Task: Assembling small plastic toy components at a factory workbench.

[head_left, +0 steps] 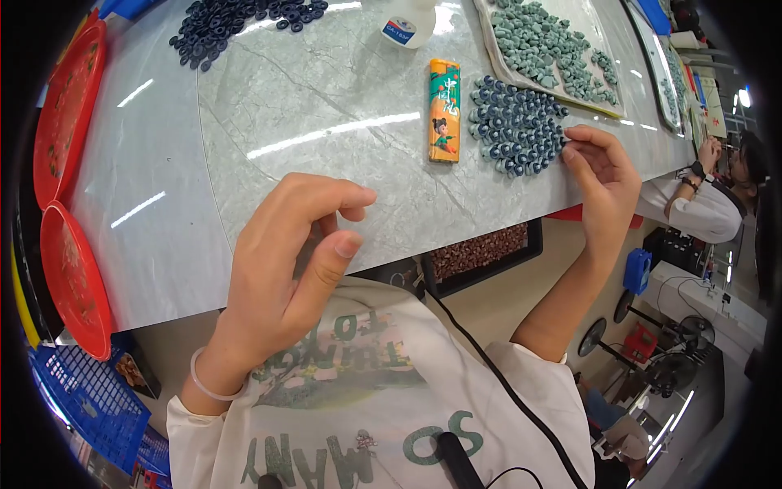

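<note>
Above the near part of the grey marbled table (326, 163), my left hand (285, 253) is held with thumb and fingers apart, nothing between them. My right hand (605, 175) is at the right edge of a tight cluster of small blue-and-pale-green pieces (517, 126) standing on the table. Its thumb and index finger come together there; whatever they pinch is too small to make out. Just left of the cluster lies an orange and green lighter (445, 114). A small white bottle with a blue label (403, 28) stands behind the lighter.
Dark blue rings (213, 31) lie heaped at the far left. A tray (609, 107) of green stone chips sits behind the cluster. Two red trays (69, 122) line the left edge. Below the table edge is a black bin (533, 240) of reddish-brown pieces. Another person's hand (707, 155) works far right.
</note>
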`<action>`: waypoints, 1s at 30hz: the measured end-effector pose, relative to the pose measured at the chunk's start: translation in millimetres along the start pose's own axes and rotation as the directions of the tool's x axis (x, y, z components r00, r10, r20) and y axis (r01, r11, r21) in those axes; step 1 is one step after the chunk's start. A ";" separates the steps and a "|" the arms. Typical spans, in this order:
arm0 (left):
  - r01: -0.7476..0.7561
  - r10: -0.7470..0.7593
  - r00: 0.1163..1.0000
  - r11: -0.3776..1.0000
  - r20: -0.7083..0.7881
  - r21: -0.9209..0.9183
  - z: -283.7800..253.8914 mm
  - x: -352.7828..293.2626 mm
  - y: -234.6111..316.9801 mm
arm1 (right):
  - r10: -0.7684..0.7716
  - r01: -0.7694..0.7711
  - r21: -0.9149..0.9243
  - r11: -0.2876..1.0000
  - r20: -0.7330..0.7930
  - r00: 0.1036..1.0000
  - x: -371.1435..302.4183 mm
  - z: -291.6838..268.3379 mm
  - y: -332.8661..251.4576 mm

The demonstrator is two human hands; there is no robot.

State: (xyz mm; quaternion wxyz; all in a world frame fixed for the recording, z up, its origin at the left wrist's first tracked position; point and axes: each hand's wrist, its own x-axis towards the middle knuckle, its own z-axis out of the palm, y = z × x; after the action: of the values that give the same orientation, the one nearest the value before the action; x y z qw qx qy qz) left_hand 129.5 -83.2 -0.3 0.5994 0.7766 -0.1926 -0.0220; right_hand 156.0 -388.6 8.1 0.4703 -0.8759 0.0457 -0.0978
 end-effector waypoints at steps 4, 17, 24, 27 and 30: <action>0.012 -0.012 1.000 1.000 -0.011 -0.004 1.4 -1.9 2.3 | -0.084 0.089 0.069 0.994 -0.063 0.994 13.4 -18.8 2.5; -0.015 0.006 0.998 0.990 0.065 0.144 -6.0 2.4 3.6 | -0.466 0.412 -0.537 0.736 0.041 0.884 89.5 18.7 5.1; 0.100 -0.110 0.974 0.993 0.199 0.057 -29.0 9.6 15.2 | -0.426 0.347 -0.542 0.765 -0.022 0.904 81.4 21.1 0.9; -0.058 -0.013 0.975 0.949 0.224 0.310 -55.3 38.4 13.7 | -0.411 0.322 -0.496 0.806 -0.077 0.909 81.2 21.2 5.4; -0.063 0.006 0.994 0.850 0.110 0.523 -73.0 71.0 7.9 | -0.532 0.379 -0.499 0.779 -0.207 0.821 80.2 22.3 0.1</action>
State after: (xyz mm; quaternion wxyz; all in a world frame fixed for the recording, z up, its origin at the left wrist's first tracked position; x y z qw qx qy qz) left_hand 212.4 -40.7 41.5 0.3535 0.9050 -0.2364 0.0018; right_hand 239.1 -384.2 6.3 0.2086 -0.9122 -0.0705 -0.3456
